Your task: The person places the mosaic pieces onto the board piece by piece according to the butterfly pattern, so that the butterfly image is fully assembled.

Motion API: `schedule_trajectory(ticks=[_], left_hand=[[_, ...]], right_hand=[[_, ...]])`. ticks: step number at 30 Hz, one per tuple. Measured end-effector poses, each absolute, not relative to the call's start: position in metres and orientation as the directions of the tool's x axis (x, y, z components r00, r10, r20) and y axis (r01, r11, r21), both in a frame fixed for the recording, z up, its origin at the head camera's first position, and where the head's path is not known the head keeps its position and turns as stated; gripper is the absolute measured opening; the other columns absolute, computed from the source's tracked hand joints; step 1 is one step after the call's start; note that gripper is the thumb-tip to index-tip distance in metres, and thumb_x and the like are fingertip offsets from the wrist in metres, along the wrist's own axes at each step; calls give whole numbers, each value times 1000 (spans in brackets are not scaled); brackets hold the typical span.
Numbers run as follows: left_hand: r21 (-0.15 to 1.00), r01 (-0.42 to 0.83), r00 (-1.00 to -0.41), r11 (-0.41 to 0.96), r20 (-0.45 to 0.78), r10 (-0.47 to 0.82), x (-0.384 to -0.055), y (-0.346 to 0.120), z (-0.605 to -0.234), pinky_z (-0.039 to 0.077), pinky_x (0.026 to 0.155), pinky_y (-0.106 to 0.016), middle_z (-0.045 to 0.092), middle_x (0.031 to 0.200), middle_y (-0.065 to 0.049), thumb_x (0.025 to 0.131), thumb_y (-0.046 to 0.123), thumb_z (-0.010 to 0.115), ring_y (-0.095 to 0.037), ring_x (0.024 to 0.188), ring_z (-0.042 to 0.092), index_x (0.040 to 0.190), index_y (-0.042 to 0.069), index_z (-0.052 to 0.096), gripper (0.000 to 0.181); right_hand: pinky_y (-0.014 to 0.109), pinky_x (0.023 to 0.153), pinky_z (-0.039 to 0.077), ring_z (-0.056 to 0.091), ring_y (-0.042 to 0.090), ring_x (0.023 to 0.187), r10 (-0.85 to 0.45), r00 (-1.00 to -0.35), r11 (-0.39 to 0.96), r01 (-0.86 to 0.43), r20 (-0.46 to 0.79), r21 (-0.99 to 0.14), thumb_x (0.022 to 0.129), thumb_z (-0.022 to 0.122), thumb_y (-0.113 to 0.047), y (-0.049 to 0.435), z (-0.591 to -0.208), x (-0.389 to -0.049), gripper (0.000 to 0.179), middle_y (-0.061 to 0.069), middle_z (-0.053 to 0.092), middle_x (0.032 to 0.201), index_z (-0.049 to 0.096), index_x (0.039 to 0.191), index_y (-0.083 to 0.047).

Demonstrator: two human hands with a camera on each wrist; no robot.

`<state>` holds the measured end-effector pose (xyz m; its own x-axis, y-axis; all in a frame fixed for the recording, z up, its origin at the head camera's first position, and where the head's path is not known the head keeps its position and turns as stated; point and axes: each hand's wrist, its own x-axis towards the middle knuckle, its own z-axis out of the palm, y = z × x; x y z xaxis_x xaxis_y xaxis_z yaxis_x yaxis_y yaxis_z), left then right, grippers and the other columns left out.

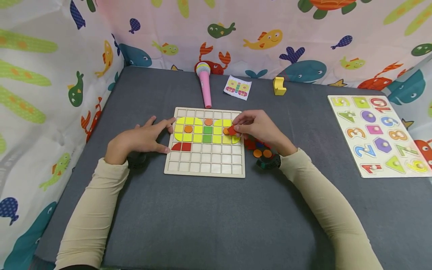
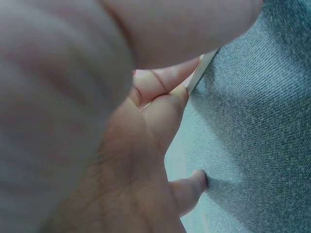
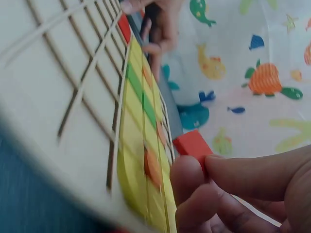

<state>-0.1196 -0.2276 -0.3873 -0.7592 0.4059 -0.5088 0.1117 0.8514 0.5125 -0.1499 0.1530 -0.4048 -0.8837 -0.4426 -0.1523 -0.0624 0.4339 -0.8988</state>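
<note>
A pale wooden grid board (image 1: 216, 168) lies flat on the table. Yellow tiles (image 1: 180, 138), green tiles (image 1: 207, 138) and orange discs (image 1: 188, 129) fill part of its upper rows. Below them at the left are red tiles (image 1: 186, 146). My left hand (image 1: 136, 140) rests with spread fingers along the board's left edge, thumb and fingertips right at the rim. Between thumb and fingertips, my right hand (image 1: 258, 125) pinches a small red tile (image 3: 193, 144) over the board's right side. Loose orange discs (image 1: 257, 153) and red tiles (image 1: 249, 144) lie under that wrist.
Behind the board lie a pink toy microphone (image 1: 205, 88), a small picture card (image 1: 237, 88) and a yellow block (image 1: 279, 86). A number and shape puzzle board (image 1: 351, 148) is at the right. A sea-animal curtain (image 1: 189, 37) borders the grey table (image 1: 202, 225).
</note>
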Motion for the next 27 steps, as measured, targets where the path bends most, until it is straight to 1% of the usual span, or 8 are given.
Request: schedule_trajectory(ticks=[4, 6, 11, 13, 18, 20, 24, 27], left_hand=[[511, 108, -761, 852, -509, 402, -120, -228, -388, -3, 115, -83, 18, 175, -22, 94, 28, 86, -54, 159, -10, 166, 17, 27, 94], [509, 109, -761, 854, -510, 401, -120, -228, -388, -3, 115, -83, 18, 175, -22, 94, 29, 86, -54, 159, -10, 168, 18, 24, 97], [505, 114, -759, 856, -511, 403, -121, -228, -389, -3, 114, -84, 17, 176, -20, 94, 31, 86, -54, 159, -10, 162, 18, 32, 88], [501, 115, -757, 858, -515, 403, -121, -228, -389, -3, 114, -84, 16, 176, -20, 94, 31, 86, -54, 159, -10, 161, 18, 33, 86], [494, 113, -752, 862, -525, 400, -122, -228, -388, -3, 114, -84, 17, 176, -22, 95, 32, 85, -54, 159, -10, 167, 19, 25, 95], [497, 113, -753, 860, -522, 401, -122, -228, -389, -3, 115, -83, 17, 176, -21, 95, 32, 85, -54, 159, -10, 164, 19, 29, 90], [500, 111, -754, 859, -521, 401, -122, -227, -387, -3, 115, -83, 16, 176, -21, 96, 32, 84, -54, 159, -10, 158, 18, 35, 81], [501, 109, -752, 859, -524, 400, -121, -228, -386, -3, 115, -83, 16, 176, -22, 95, 31, 84, -54, 159, -10, 161, 17, 32, 84]], right_hand=[[31, 72, 57, 65, 28, 85, -490, -861, 424, -99, -136, -900, 100, 76, -8, 131, -404, -148, 12, 12, 73, 100, 77, 111, -3], [32, 74, 57, 65, 30, 86, -522, -844, 401, -113, -126, -909, 99, 77, -6, 119, -404, -147, 12, 12, 73, 100, 77, 111, -2], [32, 75, 55, 67, 28, 85, -596, -796, 362, -155, -101, -919, 98, 77, -3, 92, -406, -143, 10, 10, 75, 98, 78, 108, -2], [32, 76, 54, 67, 26, 84, -616, -783, 367, -180, -93, -913, 97, 76, -2, 82, -407, -141, 9, 8, 75, 96, 78, 106, -3], [33, 77, 52, 65, 22, 82, -647, -760, 408, -273, -65, -871, 96, 77, -3, 65, -409, -136, 6, 2, 75, 93, 79, 102, -5], [33, 76, 52, 65, 21, 81, -654, -754, 426, -303, -58, -852, 97, 76, -4, 60, -410, -134, 5, 1, 75, 92, 79, 101, -5], [33, 77, 53, 65, 19, 83, -663, -746, 447, -326, -65, -833, 97, 75, -3, 55, -411, -130, 7, 0, 75, 90, 80, 101, -5], [33, 76, 54, 65, 19, 82, -674, -737, 451, -352, -55, -820, 97, 75, -3, 51, -412, -127, 7, -1, 74, 87, 81, 101, -5]])
